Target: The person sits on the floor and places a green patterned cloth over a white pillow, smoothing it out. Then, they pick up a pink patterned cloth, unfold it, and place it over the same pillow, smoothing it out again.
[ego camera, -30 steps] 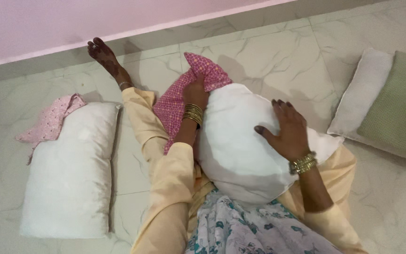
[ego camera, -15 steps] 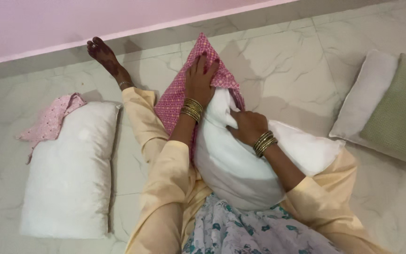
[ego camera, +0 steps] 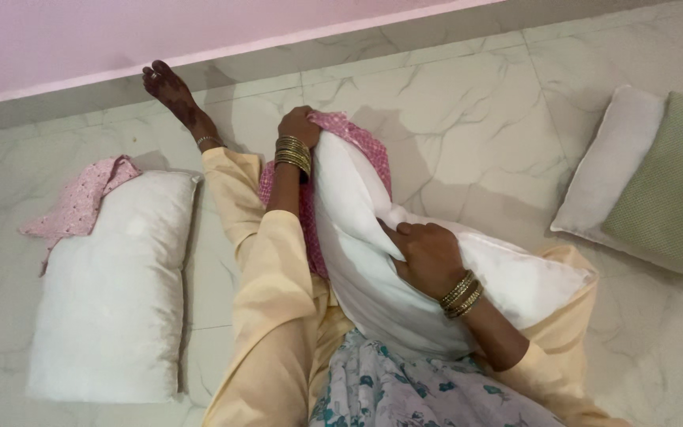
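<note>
The left hand point(ego camera: 298, 126) has dropped from the pink cover's point(ego camera: 361, 138) far tip to clamp its edge; the right hand point(ego camera: 428, 257), moved nearer, grips the white pillow point(ego camera: 357, 237) on the lap, so the cover now sits over the pillow's far end.

**Wearer's clothing and jewellery**

Left hand point(ego camera: 298, 125): stack of gold bangles just below the fingers, pale yellow-peach sleeve beyond them. Right hand point(ego camera: 430, 255): same gold bangle stack at the wrist, same peach sleeve. Torso: white fabric with teal floral print. Legs in matching peach cloth. Bare foot point(ego camera: 169, 88) with dark henna patterning and a thin metal anklet.
</note>
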